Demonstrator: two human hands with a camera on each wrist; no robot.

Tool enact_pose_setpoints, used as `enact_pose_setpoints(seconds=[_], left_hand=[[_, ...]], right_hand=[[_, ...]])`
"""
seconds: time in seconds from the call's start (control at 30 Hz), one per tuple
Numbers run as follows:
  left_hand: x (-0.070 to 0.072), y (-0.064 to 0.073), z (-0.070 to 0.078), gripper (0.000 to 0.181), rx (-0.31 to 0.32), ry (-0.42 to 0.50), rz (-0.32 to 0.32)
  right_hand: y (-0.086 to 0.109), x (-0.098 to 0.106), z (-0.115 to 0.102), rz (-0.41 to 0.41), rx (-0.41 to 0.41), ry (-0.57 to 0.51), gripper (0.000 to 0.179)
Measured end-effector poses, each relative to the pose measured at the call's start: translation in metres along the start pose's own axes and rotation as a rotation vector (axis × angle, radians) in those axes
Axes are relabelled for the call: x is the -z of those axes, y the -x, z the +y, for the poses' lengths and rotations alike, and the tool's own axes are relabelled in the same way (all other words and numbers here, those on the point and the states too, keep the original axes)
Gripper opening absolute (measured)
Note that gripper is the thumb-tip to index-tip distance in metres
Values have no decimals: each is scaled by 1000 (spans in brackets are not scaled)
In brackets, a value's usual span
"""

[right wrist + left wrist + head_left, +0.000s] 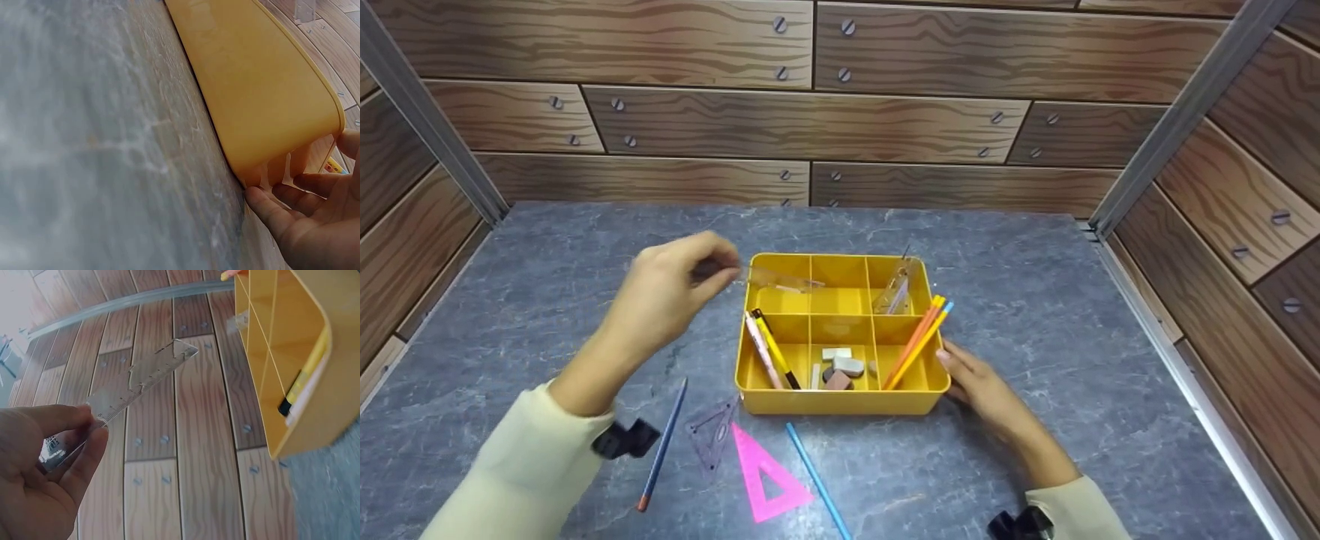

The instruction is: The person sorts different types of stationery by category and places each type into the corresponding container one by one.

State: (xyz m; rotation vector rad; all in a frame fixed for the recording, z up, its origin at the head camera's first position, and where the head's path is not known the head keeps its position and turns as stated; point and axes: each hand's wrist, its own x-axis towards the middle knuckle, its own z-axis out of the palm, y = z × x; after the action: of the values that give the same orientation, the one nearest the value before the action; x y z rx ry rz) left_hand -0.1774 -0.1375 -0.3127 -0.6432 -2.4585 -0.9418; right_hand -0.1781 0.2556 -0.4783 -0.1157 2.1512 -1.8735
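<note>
My left hand (pixel 664 289) pinches one end of a clear ruler (pixel 143 379) between thumb and fingers. Its free end reaches over the back left of a yellow divided box (pixel 840 403) in the head view. On the box's right side, my right hand (pixel 986 390) rests with its fingertips against the outer wall and the thumb at the rim. Inside, the front compartments hold a pinkish pen (pixel 763 349) with a yellow-black pencil (pixel 775 349), several erasers (pixel 847 366), and orange and yellow pencils (pixel 915 343). Clear drawing pieces (pixel 896 289) lean in the back right compartment.
In front of the box lie a pink set square (pixel 750 469), a see-through purple set square (pixel 711 435), a light blue pencil (pixel 817 480) and a dark blue pencil (pixel 664 442). Wood-patterned walls (pixel 697 124) surround the grey marbled table (pixel 1057 300).
</note>
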Motion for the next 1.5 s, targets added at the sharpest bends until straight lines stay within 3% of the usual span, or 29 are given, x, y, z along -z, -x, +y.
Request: enact_pose_setpoints(seconds=[0.23, 0.5, 0.77, 0.97, 1.23, 1.5], left_hand=[[-23, -24, 16, 6, -66, 0, -91], [-52, -54, 26, 5, -191, -97, -176], [-80, -86, 36, 7, -207, -117, -296], [-104, -103, 41, 12, -216, -194, -435], [-131, -115, 42, 17, -165, -218, -598], [-151, -122, 41, 16, -150, -262, -700]], right_hand=[[0, 0, -1, 0, 2, -3, 63], [2, 0, -2, 12, -6, 12, 63], [2, 0, 1, 26, -6, 20, 65], [2, -1, 0, 6, 3, 2, 63], [1, -3, 1, 9, -10, -17, 65], [0, -1, 1, 10, -10, -30, 67]])
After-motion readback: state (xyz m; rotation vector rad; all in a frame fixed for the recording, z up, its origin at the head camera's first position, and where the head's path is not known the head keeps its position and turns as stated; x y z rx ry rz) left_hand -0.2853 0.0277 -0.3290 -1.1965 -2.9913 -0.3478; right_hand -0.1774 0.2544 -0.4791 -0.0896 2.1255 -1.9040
